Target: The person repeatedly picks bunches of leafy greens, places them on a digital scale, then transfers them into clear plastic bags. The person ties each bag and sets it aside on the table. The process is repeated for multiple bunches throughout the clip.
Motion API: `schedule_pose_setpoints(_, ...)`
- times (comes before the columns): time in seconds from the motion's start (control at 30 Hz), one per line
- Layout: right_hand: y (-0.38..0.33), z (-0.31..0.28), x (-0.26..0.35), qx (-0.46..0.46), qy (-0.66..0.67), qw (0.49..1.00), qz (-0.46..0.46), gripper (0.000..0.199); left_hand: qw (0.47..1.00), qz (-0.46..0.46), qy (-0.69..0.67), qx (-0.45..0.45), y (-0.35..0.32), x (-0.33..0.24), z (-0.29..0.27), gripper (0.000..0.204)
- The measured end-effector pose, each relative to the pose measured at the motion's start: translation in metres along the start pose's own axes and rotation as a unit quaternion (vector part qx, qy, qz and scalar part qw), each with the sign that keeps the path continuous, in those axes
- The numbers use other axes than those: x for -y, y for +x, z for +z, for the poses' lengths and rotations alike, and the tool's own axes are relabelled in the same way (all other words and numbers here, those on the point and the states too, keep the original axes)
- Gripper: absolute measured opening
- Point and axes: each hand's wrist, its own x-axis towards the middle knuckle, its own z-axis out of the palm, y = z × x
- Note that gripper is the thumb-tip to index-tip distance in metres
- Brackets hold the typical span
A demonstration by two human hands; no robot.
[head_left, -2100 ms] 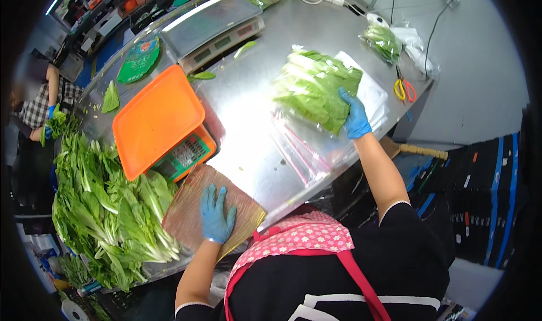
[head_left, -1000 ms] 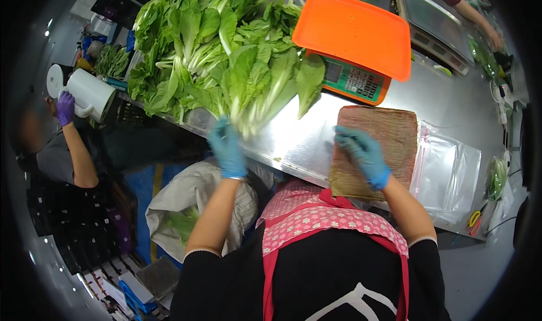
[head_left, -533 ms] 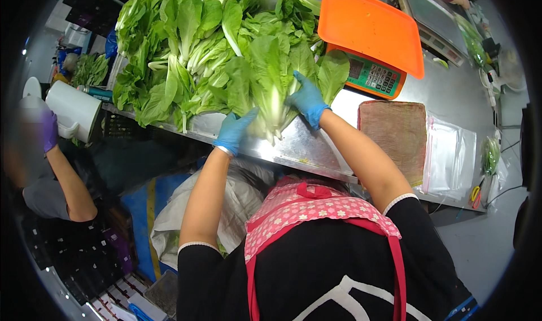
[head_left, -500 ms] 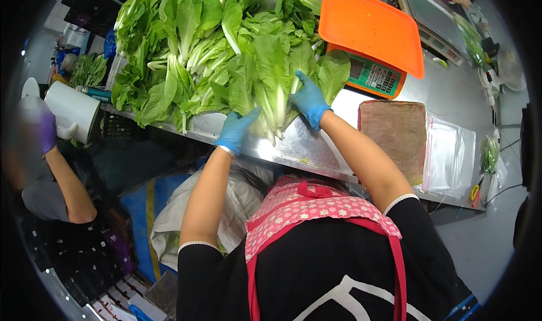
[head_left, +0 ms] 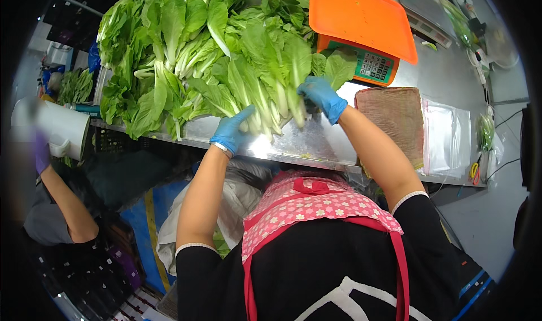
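Observation:
Long leafy greens with pale stems (head_left: 276,81) lie fanned out on the steel table, stem ends toward me. My left hand (head_left: 232,130), in a blue glove, rests against the stems' left side, fingers stretched and apart. On their right side is my right hand (head_left: 324,97), also blue-gloved. Its fingers bend loosely beside the outermost stem, not wrapped round it. Just beyond that hand, a broad green leaf (head_left: 340,68) reaches in front of the orange scale (head_left: 361,22). A big heap of the same greens (head_left: 169,50) fills the table's left part.
A folded brown cloth (head_left: 389,126) and clear plastic bags (head_left: 446,137) lie right of my forearm. Scissors (head_left: 475,173) are at the table's right edge. A white sack (head_left: 226,202) stands below the front edge. At far left, a co-worker's purple-gloved hand (head_left: 42,151) is near a white container (head_left: 51,129).
My right hand has drawn slightly right and down, away from the middle of the bunch. The greens between my hands are spread more widely. My left hand stays beside the stems.

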Motion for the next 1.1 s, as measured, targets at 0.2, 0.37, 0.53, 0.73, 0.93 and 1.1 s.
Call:
schedule_pose_setpoints(0.2, 0.036, -0.021, 0.077, 0.089, 0.463, 0.779, 0.413, 0.077, 0.997, -0.054, -0.048, -0.008, -0.003, -0.005, 0.01, 0.042)
schedule_pose_setpoints(0.37, 0.045, -0.043, 0.108, -0.014, 0.628, 0.699, 0.341, 0.063, 1.0, -0.021, 0.016, -0.007, 0.003, -0.009, 0.016, 0.034)
schedule_pose_setpoints(0.53, 0.031, -0.052, 0.111, 0.006, 0.614, 0.734, 0.29, 0.055, 0.983, 0.136, 0.048, 0.111, -0.044, -0.015, 0.035, 0.031)
schedule_pose_setpoints(0.73, -0.031, 0.024, 0.094, -0.062, 0.581, 0.81, 0.038, 0.063, 0.921, 0.296, 0.231, 0.107, 0.004, 0.045, -0.009, 0.038)
schedule_pose_setpoints(0.93, -0.052, 0.031, 0.093, 0.013, 0.801, 0.598, -0.021, 0.057, 0.872, 0.343, 0.329, 0.114, -0.002, 0.067, -0.016, 0.043)
schedule_pose_setpoints(1.1, -0.06, 0.011, 0.121, -0.09, 0.651, 0.748, -0.09, 0.048, 0.84, 0.302, 0.45, 0.025, -0.086, 0.067, 0.01, 0.047)
